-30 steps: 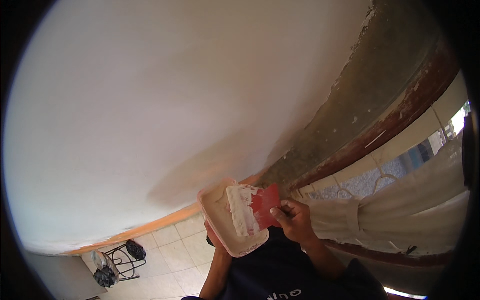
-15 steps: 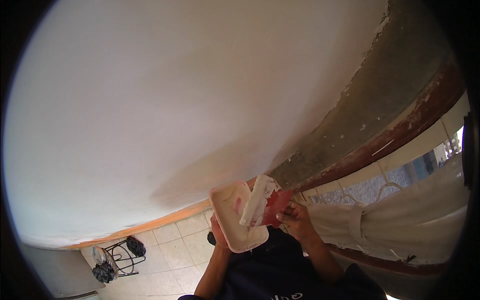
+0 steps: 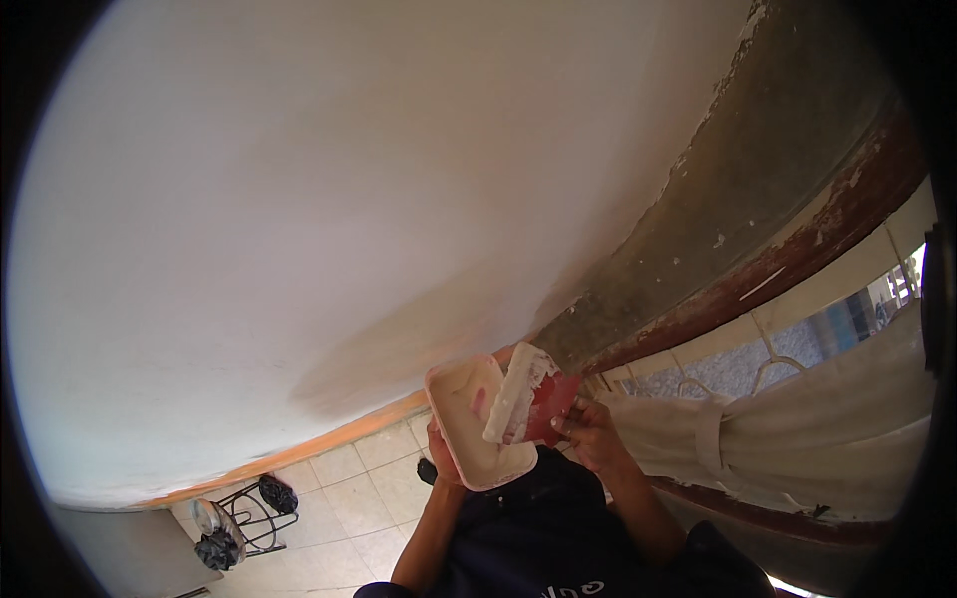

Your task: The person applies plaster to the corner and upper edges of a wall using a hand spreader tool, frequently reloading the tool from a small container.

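My left hand (image 3: pixel 445 454) grips a shallow rectangular tray (image 3: pixel 461 439) from its left side, fingers mostly hidden beneath it. Pale, creamy paste coats the tray's inside, with a pinkish patch showing through. In my right hand (image 3: pixel 588 431) is a red putty spreader (image 3: pixel 554 407), pinched at its right edge with the thumb on top. A thick band of the white paste runs along the spreader's left edge, which hangs over the tray's right side. Whether the spreader touches the tray I cannot tell.
A large white wall (image 3: pixel 299 219) rises ahead, edged by a rough grey strip (image 3: pixel 688 229). To the right, a tied-back beige curtain (image 3: pixel 778 439) hangs by a window. A black metal stand (image 3: pixel 261 523) with dark bags is on the tiled floor (image 3: pixel 349 488), lower left.
The tray and spreader sit slightly higher and further right in view, with the surroundings shifted a little too. Both hands keep their hold.
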`<state>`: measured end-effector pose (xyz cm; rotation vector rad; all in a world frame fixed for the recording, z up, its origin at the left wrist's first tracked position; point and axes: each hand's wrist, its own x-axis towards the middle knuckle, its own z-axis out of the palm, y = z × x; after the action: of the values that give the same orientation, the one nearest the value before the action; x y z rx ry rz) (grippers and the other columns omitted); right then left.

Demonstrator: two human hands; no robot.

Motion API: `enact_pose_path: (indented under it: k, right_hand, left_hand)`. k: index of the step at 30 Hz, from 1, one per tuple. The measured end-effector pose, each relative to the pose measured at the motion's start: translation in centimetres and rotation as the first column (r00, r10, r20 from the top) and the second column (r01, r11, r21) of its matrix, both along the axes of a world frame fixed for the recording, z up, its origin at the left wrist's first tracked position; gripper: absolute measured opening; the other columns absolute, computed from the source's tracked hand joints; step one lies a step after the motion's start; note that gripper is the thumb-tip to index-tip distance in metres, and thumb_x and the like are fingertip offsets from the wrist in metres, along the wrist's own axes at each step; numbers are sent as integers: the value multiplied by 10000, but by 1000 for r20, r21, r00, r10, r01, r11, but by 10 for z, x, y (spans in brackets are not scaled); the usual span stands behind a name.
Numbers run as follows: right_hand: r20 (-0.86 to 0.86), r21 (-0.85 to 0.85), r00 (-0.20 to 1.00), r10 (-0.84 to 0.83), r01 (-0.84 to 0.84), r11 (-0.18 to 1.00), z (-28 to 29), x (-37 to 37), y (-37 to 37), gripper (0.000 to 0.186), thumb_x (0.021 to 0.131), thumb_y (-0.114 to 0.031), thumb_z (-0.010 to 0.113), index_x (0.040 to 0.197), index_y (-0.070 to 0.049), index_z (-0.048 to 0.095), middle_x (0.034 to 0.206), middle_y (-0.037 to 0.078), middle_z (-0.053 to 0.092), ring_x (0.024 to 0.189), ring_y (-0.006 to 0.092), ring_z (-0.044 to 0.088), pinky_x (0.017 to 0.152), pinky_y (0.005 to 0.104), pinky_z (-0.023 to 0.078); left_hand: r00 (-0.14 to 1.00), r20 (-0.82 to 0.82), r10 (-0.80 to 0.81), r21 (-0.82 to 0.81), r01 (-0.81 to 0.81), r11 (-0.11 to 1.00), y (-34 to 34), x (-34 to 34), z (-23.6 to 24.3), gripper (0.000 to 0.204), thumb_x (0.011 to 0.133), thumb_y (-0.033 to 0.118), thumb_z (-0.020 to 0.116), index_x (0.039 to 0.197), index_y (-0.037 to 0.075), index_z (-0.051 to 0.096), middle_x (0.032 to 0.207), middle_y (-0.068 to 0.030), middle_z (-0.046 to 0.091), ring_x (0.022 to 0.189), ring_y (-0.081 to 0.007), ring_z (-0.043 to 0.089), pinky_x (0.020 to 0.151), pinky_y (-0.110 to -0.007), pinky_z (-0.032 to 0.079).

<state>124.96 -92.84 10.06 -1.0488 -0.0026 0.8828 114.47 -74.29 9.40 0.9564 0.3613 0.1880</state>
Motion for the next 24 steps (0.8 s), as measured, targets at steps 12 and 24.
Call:
enact_pose_path:
  k: [12, 24]
  right_hand:
    - [-136, -11, 976, -172, 172, 985, -65, 17, -15, 288, 879, -62, 607, 1160, -54, 545, 1025, 48, 612, 896, 167, 606, 707, 319, 531]
    - [-299, -403, 835, -462, 329, 854, -327, 118, -16, 285, 918, -60, 533, 1190, -21, 457, 1064, 126, 567, 904, 244, 600, 741, 392, 539]
  left_hand:
    - [959, 86, 269, -679, -141, 720, 2, -18, -32, 616, 945, 450, 348, 1382, 16, 337, 1359, -121, 437, 1214, -257, 469, 951, -483, 457]
    - [881, -276, 383, -254, -451, 856, -19, -18, 25, 338, 874, 216, 620, 1116, 12, 502, 899, -103, 628, 760, -186, 633, 610, -304, 538]
